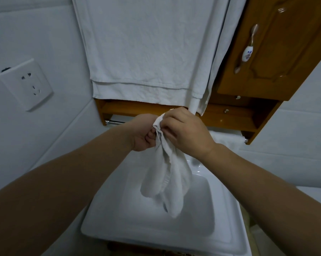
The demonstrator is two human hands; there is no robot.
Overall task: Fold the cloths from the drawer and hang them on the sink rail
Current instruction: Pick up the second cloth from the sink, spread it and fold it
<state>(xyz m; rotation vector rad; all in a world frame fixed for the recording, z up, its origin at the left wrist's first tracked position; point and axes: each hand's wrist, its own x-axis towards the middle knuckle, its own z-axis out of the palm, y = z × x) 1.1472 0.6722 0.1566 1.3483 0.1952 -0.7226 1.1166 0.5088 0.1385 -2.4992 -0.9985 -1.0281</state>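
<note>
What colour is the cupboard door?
Glossy orange-brown wood, seen in the head view: cupboard door.

Both forearms bare to frame edge, no sleeves showing. Left hand (142, 134) and right hand (186, 133) ungloved, no rings, no watch, no wristband. Nails short, unpainted.

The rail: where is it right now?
In the head view, the rail runs under the wooden shelf, above the sink, showing left of the left hand; both hands hide its middle.
</note>
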